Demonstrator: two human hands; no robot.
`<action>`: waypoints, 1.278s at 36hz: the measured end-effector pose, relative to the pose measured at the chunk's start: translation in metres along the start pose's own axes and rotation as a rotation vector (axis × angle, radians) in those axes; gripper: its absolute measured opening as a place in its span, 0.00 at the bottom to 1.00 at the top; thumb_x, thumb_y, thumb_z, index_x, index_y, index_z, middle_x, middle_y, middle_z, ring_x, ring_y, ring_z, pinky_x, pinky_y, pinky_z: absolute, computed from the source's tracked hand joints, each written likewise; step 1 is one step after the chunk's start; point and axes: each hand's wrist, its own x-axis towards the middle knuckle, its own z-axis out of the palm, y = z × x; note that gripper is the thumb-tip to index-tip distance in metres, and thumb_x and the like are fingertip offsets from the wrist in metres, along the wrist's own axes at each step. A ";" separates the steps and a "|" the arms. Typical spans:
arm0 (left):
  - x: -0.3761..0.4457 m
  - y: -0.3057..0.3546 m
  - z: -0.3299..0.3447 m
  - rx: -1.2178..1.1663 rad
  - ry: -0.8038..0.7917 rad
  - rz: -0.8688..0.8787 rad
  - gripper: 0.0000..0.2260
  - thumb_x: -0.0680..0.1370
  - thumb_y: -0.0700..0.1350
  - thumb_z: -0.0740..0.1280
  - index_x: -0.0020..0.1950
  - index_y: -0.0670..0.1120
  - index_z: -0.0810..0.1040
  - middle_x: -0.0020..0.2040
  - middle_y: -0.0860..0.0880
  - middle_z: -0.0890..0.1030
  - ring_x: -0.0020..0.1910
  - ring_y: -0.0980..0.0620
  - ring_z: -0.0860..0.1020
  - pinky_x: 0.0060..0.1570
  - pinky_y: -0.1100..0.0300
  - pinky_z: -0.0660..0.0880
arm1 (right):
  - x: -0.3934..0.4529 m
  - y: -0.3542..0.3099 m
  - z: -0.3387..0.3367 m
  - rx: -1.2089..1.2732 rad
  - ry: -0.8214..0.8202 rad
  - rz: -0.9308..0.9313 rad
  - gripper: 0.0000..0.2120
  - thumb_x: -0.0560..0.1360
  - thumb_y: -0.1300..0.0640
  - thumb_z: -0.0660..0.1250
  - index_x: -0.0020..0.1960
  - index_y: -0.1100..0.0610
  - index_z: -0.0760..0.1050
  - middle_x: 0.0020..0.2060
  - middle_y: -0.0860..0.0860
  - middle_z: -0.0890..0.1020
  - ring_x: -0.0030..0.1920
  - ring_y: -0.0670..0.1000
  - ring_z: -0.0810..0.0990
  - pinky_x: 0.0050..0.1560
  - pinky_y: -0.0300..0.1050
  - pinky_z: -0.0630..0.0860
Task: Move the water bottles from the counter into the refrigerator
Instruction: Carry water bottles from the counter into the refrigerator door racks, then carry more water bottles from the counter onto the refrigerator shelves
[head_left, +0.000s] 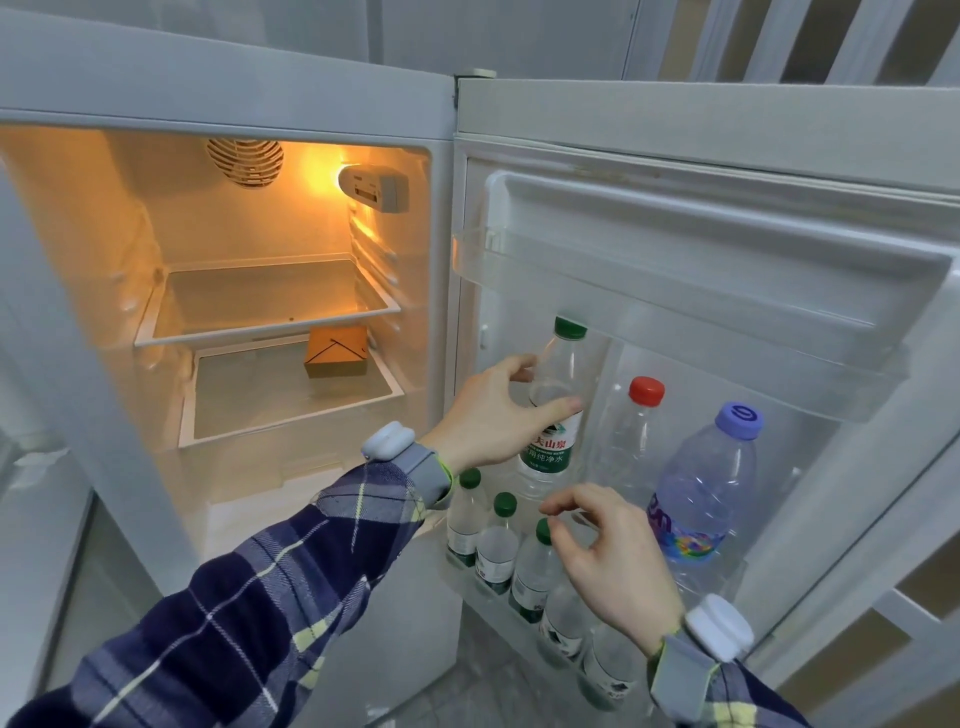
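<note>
Curling round the bottle (555, 410), the left hand (493, 415) fingers held it upright above the door shelf (470, 574). Right hand (610, 558) fingers were loosely bent, empty, over small bottles (498, 545) racked there; others (706, 483) were stood beside.

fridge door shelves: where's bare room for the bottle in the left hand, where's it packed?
Free: the middle door shelf between the held green-cap bottle in the left hand and the red-cap bottle; the top door bin shows nothing inside. Crowded: the bottom door rack's row of small bottles under the right hand.
</note>
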 end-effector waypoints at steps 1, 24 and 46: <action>-0.003 -0.001 -0.003 0.009 0.006 0.009 0.38 0.73 0.69 0.71 0.78 0.52 0.69 0.70 0.58 0.77 0.69 0.57 0.73 0.63 0.63 0.65 | 0.000 -0.001 -0.001 -0.001 0.003 -0.005 0.09 0.74 0.57 0.70 0.48 0.43 0.81 0.44 0.34 0.81 0.53 0.38 0.78 0.55 0.35 0.75; -0.253 -0.154 -0.140 0.288 0.227 -0.488 0.19 0.76 0.60 0.72 0.65 0.60 0.76 0.49 0.65 0.76 0.49 0.62 0.78 0.56 0.57 0.76 | 0.015 -0.113 0.118 0.205 -0.405 -0.274 0.09 0.74 0.58 0.71 0.47 0.44 0.81 0.45 0.35 0.83 0.52 0.37 0.79 0.55 0.30 0.72; -0.512 -0.199 -0.223 0.267 0.555 -0.977 0.17 0.75 0.61 0.71 0.62 0.64 0.74 0.53 0.64 0.77 0.46 0.61 0.79 0.50 0.62 0.77 | -0.071 -0.291 0.274 0.212 -0.959 -0.630 0.10 0.76 0.51 0.70 0.55 0.40 0.78 0.47 0.33 0.80 0.51 0.36 0.77 0.52 0.32 0.74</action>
